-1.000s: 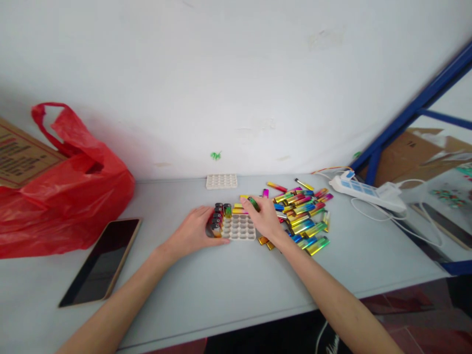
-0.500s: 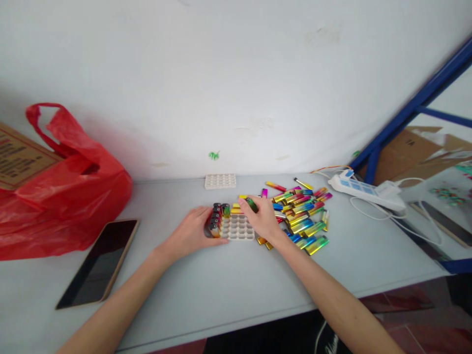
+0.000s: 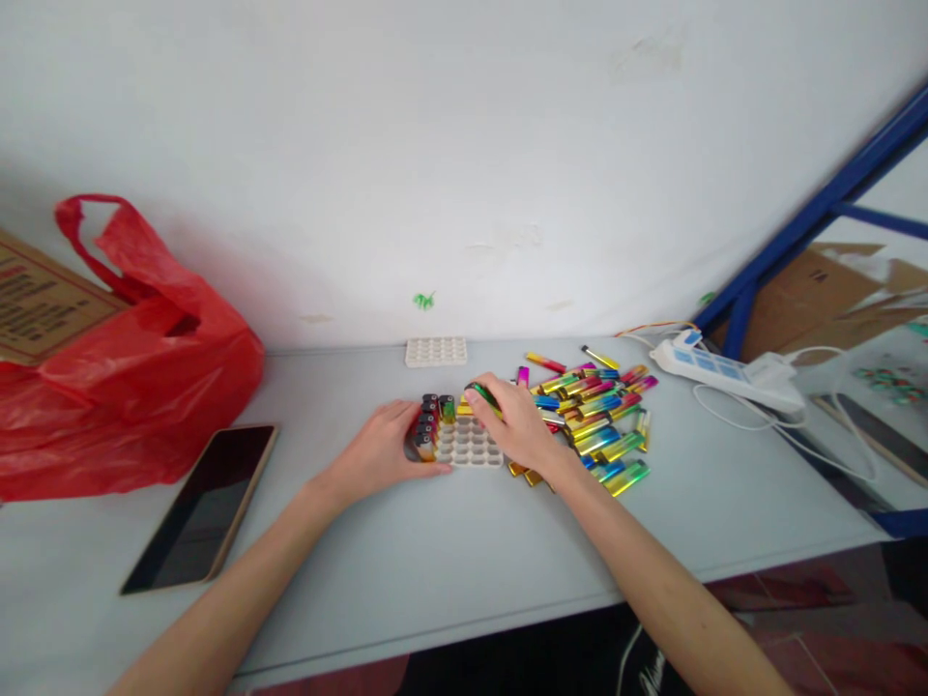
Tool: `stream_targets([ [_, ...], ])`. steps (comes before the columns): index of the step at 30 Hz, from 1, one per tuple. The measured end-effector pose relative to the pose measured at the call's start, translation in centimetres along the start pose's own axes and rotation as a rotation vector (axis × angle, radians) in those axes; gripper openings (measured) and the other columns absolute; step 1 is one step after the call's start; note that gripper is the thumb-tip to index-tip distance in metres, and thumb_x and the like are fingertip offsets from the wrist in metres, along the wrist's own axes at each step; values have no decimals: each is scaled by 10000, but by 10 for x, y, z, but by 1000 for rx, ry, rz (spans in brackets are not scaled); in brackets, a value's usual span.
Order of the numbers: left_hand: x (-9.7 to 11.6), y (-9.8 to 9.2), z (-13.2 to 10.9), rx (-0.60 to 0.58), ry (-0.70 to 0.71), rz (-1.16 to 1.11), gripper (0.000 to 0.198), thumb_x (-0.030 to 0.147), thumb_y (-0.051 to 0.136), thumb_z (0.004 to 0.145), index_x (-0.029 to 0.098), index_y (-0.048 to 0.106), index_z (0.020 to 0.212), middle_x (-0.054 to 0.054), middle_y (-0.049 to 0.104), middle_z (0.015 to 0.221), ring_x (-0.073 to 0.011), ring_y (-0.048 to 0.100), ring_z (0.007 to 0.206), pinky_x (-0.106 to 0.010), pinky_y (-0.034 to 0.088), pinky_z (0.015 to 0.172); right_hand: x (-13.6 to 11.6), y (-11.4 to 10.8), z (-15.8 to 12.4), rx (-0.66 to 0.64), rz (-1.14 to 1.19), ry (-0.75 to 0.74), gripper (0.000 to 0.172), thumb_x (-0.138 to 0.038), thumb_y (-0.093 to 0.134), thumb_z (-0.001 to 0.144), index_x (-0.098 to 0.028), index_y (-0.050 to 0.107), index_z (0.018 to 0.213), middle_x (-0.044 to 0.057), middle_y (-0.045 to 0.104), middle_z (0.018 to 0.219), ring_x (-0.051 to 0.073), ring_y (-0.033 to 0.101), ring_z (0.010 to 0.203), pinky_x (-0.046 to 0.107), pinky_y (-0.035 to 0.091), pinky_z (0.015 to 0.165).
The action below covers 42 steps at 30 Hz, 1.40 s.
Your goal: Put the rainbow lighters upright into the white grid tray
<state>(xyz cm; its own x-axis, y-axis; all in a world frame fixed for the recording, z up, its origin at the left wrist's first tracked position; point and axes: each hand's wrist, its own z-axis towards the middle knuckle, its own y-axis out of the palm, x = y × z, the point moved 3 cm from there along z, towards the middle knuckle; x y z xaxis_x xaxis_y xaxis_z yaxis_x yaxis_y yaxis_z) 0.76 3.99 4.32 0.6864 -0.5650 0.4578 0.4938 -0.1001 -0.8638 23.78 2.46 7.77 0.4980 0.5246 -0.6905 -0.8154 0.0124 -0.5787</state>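
Observation:
A white tray (image 3: pixel 471 449) with rows of round holes lies on the table. Black-topped lighters (image 3: pixel 428 420) stand upright in its left column, and one greenish lighter (image 3: pixel 448 410) stands at the back of the column beside it. My left hand (image 3: pixel 377 447) grips the tray's left end, thumb along the front and fingers behind the lighters. Over the tray's back right part, my right hand (image 3: pixel 518 425) pinches a green lighter (image 3: pixel 480 390), tilted, its lower end partly hidden. Just right of that hand is a pile of shiny multicoloured lighters (image 3: pixel 594 440).
A second white holed tray (image 3: pixel 436 352) lies by the wall. On the left are a red plastic bag (image 3: pixel 166 358), a cardboard box (image 3: pixel 50 304) and a dark-screened phone (image 3: pixel 203 507). A power strip (image 3: pixel 725 375) with cables and a blue frame (image 3: pixel 804 232) stand at right.
My right hand has shifted slightly left over the tray with the green lighter, which now lies more slanted. My left hand keeps its grip. The whole view has moved slightly.

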Motion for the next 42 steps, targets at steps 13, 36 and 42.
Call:
stream_targets([
  [13, -5, 5, -2, 14, 17, 1, 723, 793, 912, 698, 211, 719, 1080, -129, 805, 1105, -368, 760, 1023, -492, 598, 959, 10, 4, -2, -79, -123, -85, 498, -566, 530, 1165, -222, 618, 815, 4, 637, 729, 174, 596, 684, 296, 419, 702],
  [36, -3, 4, -2, 21, 11, 29, 683, 794, 905, 681, 245, 671, 1013, -108, 799, 1076, -355, 756, 1008, -475, 596, 957, 38, -22, 5, -49, -533, 12, 266, -274, 544, 1164, -187, 794, 1192, 130, 802, 1150, 284, 722, 1103, 405, 511, 1042],
  [42, -1, 2, -1, 16, 0, 23, 662, 793, 890, 688, 247, 661, 983, -108, 797, 1070, -357, 757, 1010, -480, 606, 940, 73, -20, 8, -96, -651, 159, 189, -268, 671, 1088, -181, 829, 1145, 148, 781, 1260, 337, 662, 1213, 470, 498, 1115],
])
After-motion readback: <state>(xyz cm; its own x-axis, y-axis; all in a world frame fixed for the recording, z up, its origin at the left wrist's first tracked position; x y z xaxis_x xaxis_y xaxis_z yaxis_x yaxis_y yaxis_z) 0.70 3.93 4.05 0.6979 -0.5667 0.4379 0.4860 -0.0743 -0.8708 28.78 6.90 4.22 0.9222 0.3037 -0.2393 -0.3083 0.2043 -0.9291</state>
